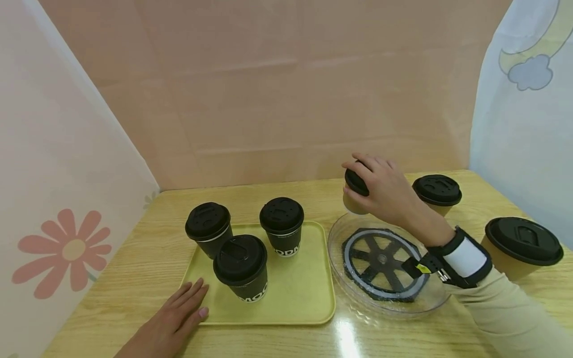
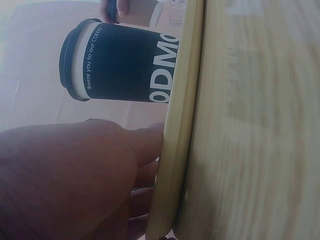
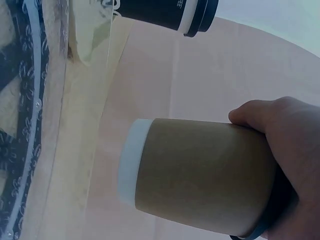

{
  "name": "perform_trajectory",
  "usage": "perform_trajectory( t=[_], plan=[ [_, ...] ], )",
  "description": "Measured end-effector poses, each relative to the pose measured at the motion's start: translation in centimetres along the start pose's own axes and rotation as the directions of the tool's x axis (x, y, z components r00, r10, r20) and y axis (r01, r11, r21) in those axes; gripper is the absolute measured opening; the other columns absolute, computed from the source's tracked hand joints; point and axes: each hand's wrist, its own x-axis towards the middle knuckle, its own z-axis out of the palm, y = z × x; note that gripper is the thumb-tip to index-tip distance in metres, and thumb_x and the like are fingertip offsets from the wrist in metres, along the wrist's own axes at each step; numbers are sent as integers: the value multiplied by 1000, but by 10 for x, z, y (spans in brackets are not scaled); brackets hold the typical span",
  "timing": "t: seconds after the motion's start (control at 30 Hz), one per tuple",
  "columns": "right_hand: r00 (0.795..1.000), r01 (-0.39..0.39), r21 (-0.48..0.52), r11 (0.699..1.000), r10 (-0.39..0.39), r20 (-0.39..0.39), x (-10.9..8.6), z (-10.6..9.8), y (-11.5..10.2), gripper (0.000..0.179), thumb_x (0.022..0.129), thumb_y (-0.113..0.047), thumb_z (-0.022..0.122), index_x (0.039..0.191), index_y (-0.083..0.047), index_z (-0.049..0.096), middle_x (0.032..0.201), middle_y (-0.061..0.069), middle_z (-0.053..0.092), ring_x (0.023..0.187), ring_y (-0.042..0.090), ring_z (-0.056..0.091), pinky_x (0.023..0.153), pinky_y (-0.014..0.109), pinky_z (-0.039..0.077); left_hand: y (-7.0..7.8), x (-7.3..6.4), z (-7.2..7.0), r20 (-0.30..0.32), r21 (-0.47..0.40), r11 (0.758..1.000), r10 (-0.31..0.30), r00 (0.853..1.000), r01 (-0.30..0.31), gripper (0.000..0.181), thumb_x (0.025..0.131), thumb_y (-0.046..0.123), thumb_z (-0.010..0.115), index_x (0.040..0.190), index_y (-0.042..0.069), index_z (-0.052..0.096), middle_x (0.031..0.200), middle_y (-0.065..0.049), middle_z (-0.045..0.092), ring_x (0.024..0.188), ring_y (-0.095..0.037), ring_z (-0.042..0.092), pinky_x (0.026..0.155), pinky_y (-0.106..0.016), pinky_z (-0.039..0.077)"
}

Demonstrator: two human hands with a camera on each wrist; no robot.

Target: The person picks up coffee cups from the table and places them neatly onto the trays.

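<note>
My right hand (image 1: 380, 191) grips a brown paper coffee cup (image 3: 200, 175) by its black lid, from above. In the right wrist view the cup's white base hangs apart from the table, behind the clear round dish (image 1: 333, 248). My left hand (image 1: 172, 318) lies at the near left corner of a yellow tray (image 1: 300, 303), fingers touching its rim. On that tray stand three black coffee cups with black lids: a front one (image 1: 243, 268), a back left one (image 1: 208, 226) and a back right one (image 1: 282, 223). The left wrist view shows one black cup (image 2: 125, 65) upright on the tray.
Inside the clear dish lies a dark wheel-shaped piece (image 1: 382, 258) with spokes. Two more lidded brown cups stand to the right: a far one (image 1: 436, 191) and a near one (image 1: 519, 243), beside my right forearm. Fabric walls enclose the wooden table (image 1: 130, 248) at back and sides.
</note>
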Motion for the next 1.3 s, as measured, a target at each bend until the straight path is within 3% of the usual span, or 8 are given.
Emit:
perform_trajectory(
  t=[0.3,0.83,1.3],
  plan=[
    [999,33,16,999,-33,-12,-11,0,-9,46,84,-23,74,126,-10,61,129,21,59,114,39,56,90,61,45,-2,0,1,34,2,1000,-18,999,18,60,101,49,44,147,10,44,154,-13,40,143,-44,32,109,-61,34],
    [999,27,56,998,-30,39,-23,6,-17,44,83,-25,75,122,-11,63,125,18,60,111,35,58,86,58,47,-4,-2,1,2,14,1000,4,1000,-4,57,101,45,45,145,8,46,153,-14,42,141,-44,35,107,-60,36],
    [990,12,47,999,-19,143,-29,10,-19,43,84,-27,75,122,-12,64,124,16,60,111,36,60,84,57,49,-5,0,0,5,24,1000,17,1000,-17,57,102,45,45,145,8,46,152,-14,42,141,-44,35,108,-60,35]
  ],
)
